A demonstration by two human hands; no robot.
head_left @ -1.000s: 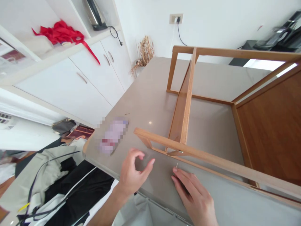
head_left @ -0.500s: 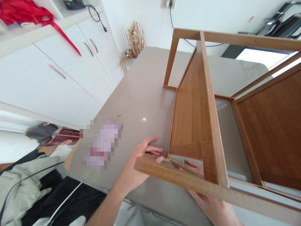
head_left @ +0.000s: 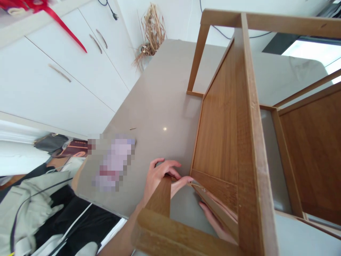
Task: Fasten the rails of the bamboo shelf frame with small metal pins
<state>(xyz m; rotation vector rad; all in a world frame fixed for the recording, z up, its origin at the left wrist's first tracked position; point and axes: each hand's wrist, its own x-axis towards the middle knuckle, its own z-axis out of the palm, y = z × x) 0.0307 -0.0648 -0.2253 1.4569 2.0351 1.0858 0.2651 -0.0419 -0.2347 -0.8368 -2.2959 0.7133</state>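
A brown wooden shelf rack (head_left: 218,117) lies on its side on the grey tabletop (head_left: 154,103), with its slatted panels standing on edge. My left hand (head_left: 162,177) reaches around the near leg of the rack. Its thumb and fingers close on the thin rail at the panel's lower corner. Lower right, my right hand (head_left: 215,220) is on the same rail, fingers along its underside. The rail and the near frame hide part of this hand.
A blurred pale packet (head_left: 115,161) and a small thin metal piece (head_left: 132,128) lie left of the rack. White cabinets (head_left: 61,89) stand along the left. Dried plants (head_left: 151,32) are at the far corner, and clothes (head_left: 34,209) lie below left.
The view has shifted, and the rack's near end appears closer and lower. My left thumb has moved onto the rail by the panel corner. My right hand has moved in below the rail.
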